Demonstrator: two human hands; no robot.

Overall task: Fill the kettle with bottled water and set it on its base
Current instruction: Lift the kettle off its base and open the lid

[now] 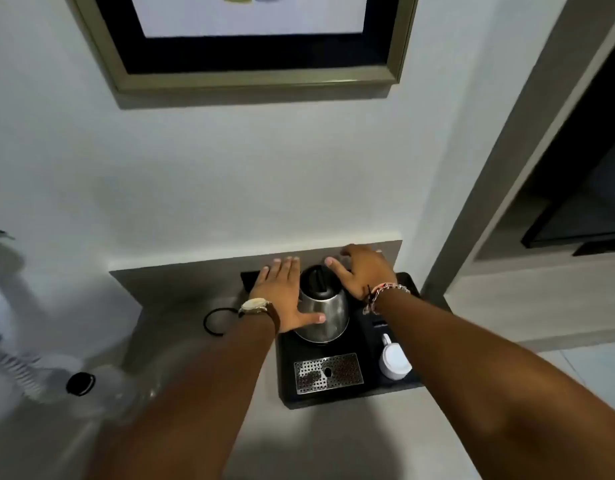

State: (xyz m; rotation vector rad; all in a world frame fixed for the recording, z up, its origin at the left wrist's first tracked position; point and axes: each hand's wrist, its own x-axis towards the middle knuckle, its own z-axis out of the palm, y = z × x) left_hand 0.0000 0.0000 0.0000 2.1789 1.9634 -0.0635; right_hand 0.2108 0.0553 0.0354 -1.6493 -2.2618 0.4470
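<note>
A steel kettle with a black lid and handle stands on a black tray at the back of the counter; its base is hidden under it. My left hand lies flat against the kettle's left side, fingers spread, thumb across the steel front. Just right of the lid, my right hand hovers with its fingers apart, not clearly touching. A clear water bottle with a black cap stands at the near left, blurred.
On the tray sit a perforated metal drip grate and an upturned white cup. A black cord loop lies left of the tray. The wall and a framed picture rise close behind. A dark alcove opens at right.
</note>
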